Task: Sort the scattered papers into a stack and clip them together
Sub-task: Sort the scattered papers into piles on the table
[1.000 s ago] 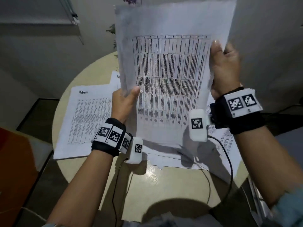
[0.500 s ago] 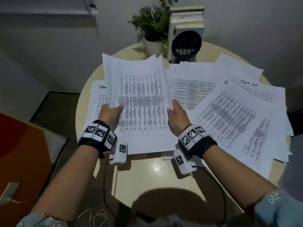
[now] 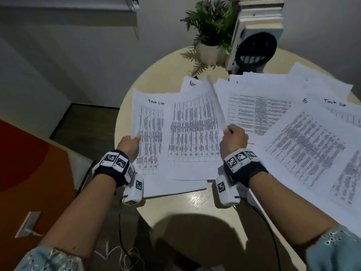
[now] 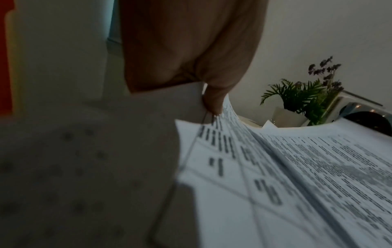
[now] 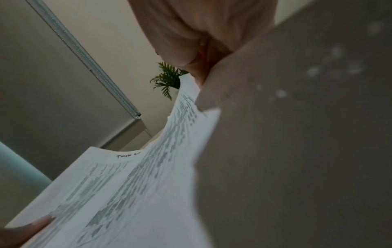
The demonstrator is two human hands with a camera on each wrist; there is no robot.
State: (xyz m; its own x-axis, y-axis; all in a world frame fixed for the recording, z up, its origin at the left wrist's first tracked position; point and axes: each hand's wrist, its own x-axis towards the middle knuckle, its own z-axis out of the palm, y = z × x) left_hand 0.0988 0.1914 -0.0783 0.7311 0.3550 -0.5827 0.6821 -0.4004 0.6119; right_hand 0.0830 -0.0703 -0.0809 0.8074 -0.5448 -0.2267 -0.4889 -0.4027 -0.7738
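Printed sheets (image 3: 193,133) held above the near left of the desk (image 3: 195,204), long axis near-to-far, headings far, dense tables, left hand (image 3: 130,144) and right hand (image 3: 233,138) pinching opposite side edges, more papers (image 3: 304,145) spread right.

- The head view looks from above, forward and down, over both forearms to the round table (image 3: 172,208) and the potted plant (image 3: 212,22) at its far side.
- The left wrist view is very near the left hand (image 4: 191,50), low, facing far and right over the held papers (image 4: 297,176).
- The right wrist view looks far and left along the right hand (image 5: 201,33).
- All three views share the papers and the plant.
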